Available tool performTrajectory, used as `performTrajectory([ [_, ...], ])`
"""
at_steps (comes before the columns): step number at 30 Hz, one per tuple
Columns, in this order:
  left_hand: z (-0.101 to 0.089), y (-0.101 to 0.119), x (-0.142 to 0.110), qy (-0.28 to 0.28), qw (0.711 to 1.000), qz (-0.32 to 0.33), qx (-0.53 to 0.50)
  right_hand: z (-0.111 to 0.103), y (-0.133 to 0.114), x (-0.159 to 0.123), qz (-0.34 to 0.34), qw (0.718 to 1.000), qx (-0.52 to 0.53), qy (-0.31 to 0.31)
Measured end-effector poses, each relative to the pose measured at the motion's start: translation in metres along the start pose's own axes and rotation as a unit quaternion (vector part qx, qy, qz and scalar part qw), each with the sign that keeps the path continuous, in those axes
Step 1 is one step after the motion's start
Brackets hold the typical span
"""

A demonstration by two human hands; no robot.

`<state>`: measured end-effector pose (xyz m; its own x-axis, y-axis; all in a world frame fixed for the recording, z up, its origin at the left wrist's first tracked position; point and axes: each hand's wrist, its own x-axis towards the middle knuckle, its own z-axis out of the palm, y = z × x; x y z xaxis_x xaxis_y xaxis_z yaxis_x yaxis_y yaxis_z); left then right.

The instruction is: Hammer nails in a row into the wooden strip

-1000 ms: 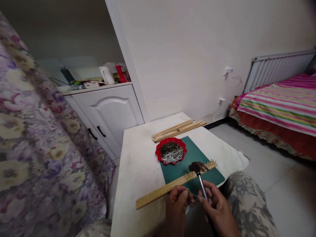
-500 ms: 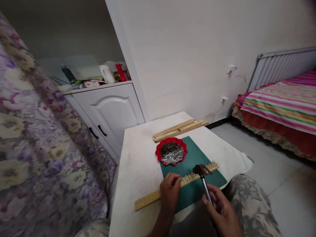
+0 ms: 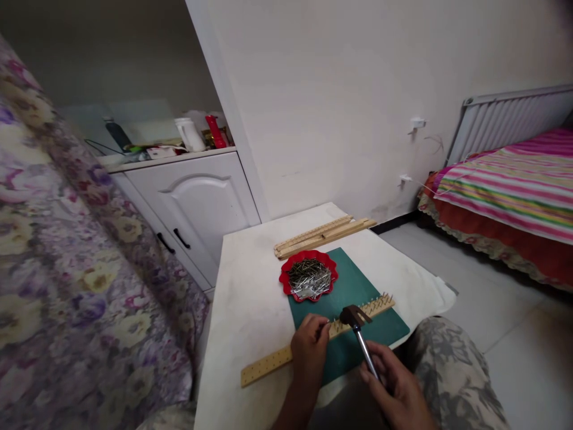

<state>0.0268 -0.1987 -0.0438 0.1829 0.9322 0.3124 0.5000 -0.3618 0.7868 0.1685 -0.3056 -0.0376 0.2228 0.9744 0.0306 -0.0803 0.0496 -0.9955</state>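
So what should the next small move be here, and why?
Probably ease the hammer slightly toward the left hand: its fingers are pinched at the wooden strip, by the row of protruding nails, and the right hand holds the hammer's head just beside them. Any nail pinched there is unclear.

dish [image 3: 285, 279] is showing red | mat [image 3: 351, 280] is showing green | curtain [image 3: 94, 263] is showing purple-and-cream florals | bedspread [image 3: 514, 188] is showing pink-yellow-green stripes

Open green mat [image 3: 353, 279] between red dish [image 3: 285, 288] and upright nails [image 3: 381, 302]; hammer head [image 3: 350, 315] in the way.
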Motion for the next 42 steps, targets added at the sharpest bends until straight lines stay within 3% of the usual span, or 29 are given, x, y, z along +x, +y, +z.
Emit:
performTrajectory([
  [4, 0.002, 0.0, 0.001, -0.003, 1.0, -0.007, -0.003, 0.006, -0.009, 0.002, -0.012, 0.998, -0.034, -0.05],
  [18, 0.003, -0.003, 0.001, -0.014, 0.999, -0.027, 0.017, 0.01, -0.008, 0.009, -0.08, 0.98, -0.17, -0.067],
  [29, 0.002, -0.003, 0.0, -0.008, 0.999, -0.028, 0.024, 0.011, -0.008, 0.009, -0.097, 0.979, -0.165, -0.075],
  [35, 0.001, -0.004, -0.002, -0.022, 1.0, -0.015, -0.009, 0.007, -0.004, 0.005, -0.055, 0.986, -0.139, -0.079],
  [42, -0.026, -0.006, 0.014, -0.009, 1.0, 0.017, 0.023, -0.01, 0.009, 0.003, -0.032, 0.993, -0.091, -0.069],
])
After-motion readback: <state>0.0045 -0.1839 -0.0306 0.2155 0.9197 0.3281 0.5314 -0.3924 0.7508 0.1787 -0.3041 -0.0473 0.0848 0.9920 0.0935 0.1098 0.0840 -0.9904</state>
